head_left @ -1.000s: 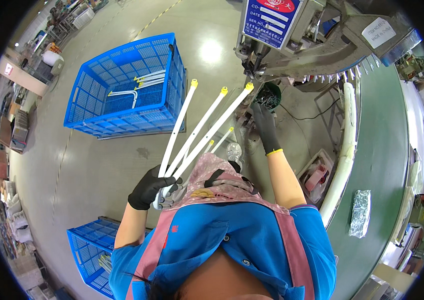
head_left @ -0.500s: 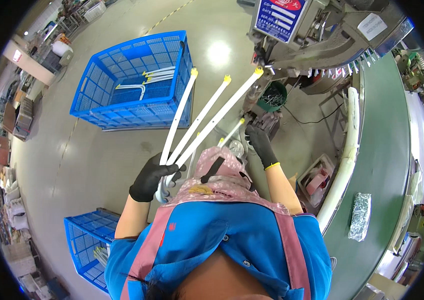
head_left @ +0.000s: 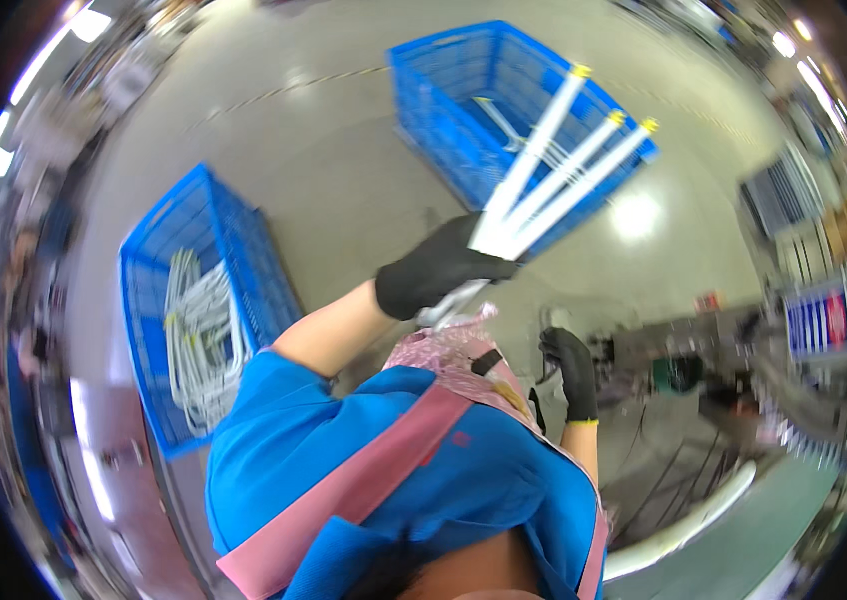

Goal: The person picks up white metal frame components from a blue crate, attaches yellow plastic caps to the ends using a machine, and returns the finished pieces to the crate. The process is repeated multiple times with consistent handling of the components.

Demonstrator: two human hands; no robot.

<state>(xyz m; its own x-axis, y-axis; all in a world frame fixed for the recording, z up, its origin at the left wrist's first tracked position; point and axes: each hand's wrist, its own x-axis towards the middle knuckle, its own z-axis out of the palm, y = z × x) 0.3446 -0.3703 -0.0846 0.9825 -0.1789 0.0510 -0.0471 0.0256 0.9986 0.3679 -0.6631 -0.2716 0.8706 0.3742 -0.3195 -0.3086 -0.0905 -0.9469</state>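
My left hand [head_left: 434,272], in a black glove, is shut around a fan of three white rods with yellow tips [head_left: 556,165]. The rods point up and away, over a blue crate [head_left: 464,110] on the floor ahead. My right hand [head_left: 572,370], also in a black glove, hangs low by my pink apron with its fingers curled and nothing visible in it. A blue shirt and a pink apron strap fill the lower middle of the view.
A second blue crate [head_left: 149,300] at the left holds several white rods. Grey polished floor [head_left: 344,170] lies between the crates. A machine with a blue panel [head_left: 819,322] and cables stands at the right, beside a green surface [head_left: 744,540].
The view has swung left, away from the machine. My right hand has dropped from the machine to my side. My left hand still holds the three rods, now over the far crate.
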